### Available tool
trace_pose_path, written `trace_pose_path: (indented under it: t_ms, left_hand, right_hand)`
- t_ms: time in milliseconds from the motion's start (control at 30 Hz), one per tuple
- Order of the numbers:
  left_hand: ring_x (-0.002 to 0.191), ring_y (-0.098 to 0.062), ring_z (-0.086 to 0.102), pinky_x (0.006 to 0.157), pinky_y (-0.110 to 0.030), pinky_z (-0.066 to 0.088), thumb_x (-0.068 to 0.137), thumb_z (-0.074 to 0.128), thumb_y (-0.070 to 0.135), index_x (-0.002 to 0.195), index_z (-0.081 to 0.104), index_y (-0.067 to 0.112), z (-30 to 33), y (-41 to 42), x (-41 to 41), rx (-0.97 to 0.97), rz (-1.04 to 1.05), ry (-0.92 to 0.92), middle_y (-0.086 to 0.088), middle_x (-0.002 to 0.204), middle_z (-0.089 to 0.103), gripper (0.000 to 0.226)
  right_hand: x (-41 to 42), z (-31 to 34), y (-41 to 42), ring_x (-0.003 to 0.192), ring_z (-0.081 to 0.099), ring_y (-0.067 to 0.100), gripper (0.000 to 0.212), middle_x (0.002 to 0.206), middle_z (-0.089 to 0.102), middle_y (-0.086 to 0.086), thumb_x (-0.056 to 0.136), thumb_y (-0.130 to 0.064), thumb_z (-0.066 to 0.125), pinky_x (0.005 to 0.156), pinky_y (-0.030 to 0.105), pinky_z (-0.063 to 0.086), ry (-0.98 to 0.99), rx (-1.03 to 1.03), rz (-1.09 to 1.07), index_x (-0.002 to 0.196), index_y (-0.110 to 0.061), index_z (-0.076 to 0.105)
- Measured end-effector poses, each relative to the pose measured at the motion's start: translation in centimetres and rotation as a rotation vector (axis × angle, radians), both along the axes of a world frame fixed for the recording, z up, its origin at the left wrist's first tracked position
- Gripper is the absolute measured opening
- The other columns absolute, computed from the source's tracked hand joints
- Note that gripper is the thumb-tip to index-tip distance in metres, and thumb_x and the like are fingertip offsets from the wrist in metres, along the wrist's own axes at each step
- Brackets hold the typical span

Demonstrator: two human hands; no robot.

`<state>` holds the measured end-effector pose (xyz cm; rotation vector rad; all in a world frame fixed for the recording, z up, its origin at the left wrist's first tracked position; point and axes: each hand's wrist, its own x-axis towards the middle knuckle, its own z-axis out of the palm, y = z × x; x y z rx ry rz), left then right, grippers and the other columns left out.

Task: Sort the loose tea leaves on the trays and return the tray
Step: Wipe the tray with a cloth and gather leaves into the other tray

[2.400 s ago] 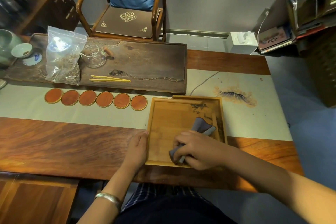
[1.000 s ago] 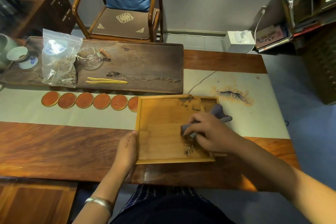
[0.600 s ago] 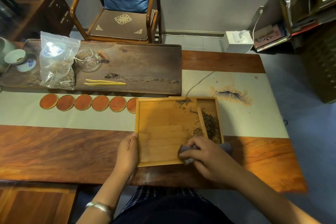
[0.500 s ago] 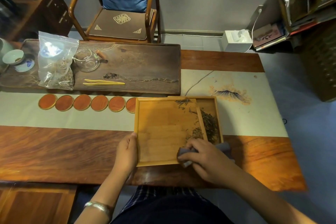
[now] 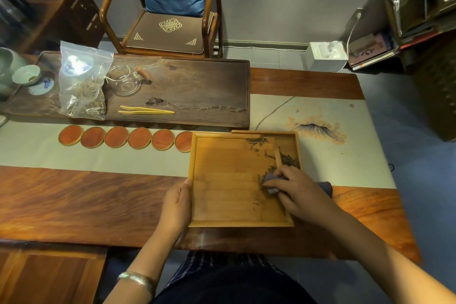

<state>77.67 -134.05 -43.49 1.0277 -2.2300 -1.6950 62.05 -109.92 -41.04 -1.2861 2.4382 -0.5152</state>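
Note:
A light bamboo tray [image 5: 223, 223] lies on the table in front of me, with a narrow compartment along its right side. Dark loose tea leaves [image 5: 256, 142] are scattered at the tray's far right corner, and more tea leaves [image 5: 288, 160] lie in the side compartment. My right hand [image 5: 294, 189] is closed on a grey cloth [image 5: 270, 177], pressing it on the tray floor beside the divider. My left hand [image 5: 177, 205] rests flat against the tray's left rim, holding it steady.
A row of round red coasters [image 5: 116, 137] lies left of the tray. Behind them a dark wooden tea board [image 5: 197, 81] carries a plastic bag of tea [image 5: 82, 81], a glass pitcher [image 5: 124, 80] and bamboo tweezers [image 5: 145, 110]. A chair [image 5: 170, 7] stands beyond the table.
My right hand has swept the cloth away from me along the divider, from the tray's near edge to its middle. The left hand stays on the left rim.

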Motion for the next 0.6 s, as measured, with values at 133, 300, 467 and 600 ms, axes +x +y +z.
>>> trace_pose_path:
  t_ms: [133,300,467,600]
  left_hand:
    - [0.046,-0.005,0.034,0.044,-0.017,0.026,0.104,0.032,0.021,0.061,0.036,0.016,-0.4,-0.1,0.3,-0.014,-0.016,-0.011,0.005,0.053,0.034,0.043]
    - [0.046,-0.004,0.033,0.043,-0.016,0.026,0.104,0.032,0.021,0.061,0.034,0.018,-0.7,-0.4,0.5,-0.030,0.016,-0.029,0.006,0.053,0.033,0.043]
    - [0.045,-0.006,0.033,0.043,-0.017,0.026,0.103,0.032,0.023,0.059,0.034,0.019,-0.9,-0.5,0.5,-0.042,0.012,-0.048,0.008,0.050,0.033,0.045]
    - [0.046,-0.008,0.034,0.044,-0.019,0.025,0.103,0.031,0.025,0.061,0.038,0.014,-1.1,-0.7,0.7,-0.065,-0.014,-0.055,0.002,0.052,0.035,0.044]
  right_hand:
    - [-0.4,0.2,-0.7,0.102,0.048,0.018,0.033,0.112,0.054,0.004,0.090,-0.014,0.056,0.082,0.023,0.034,0.004,0.012,-0.020,0.121,-0.022,0.064]
    - [1.8,1.9,-1.4,0.100,0.049,0.017,0.035,0.109,0.053,0.002,0.086,-0.015,0.054,0.081,0.027,0.043,-0.033,-0.092,0.069,0.119,-0.022,0.063]
    - [5.3,1.7,-3.1,0.093,0.050,0.021,0.032,0.101,0.053,0.006,0.086,-0.014,0.054,0.068,0.031,0.041,-0.007,-0.071,0.251,0.116,-0.019,0.064]
    - [5.9,0.8,-3.1,0.096,0.049,0.024,0.035,0.105,0.052,0.009,0.089,-0.013,0.053,0.072,0.032,0.040,-0.010,-0.032,0.231,0.123,-0.018,0.060]
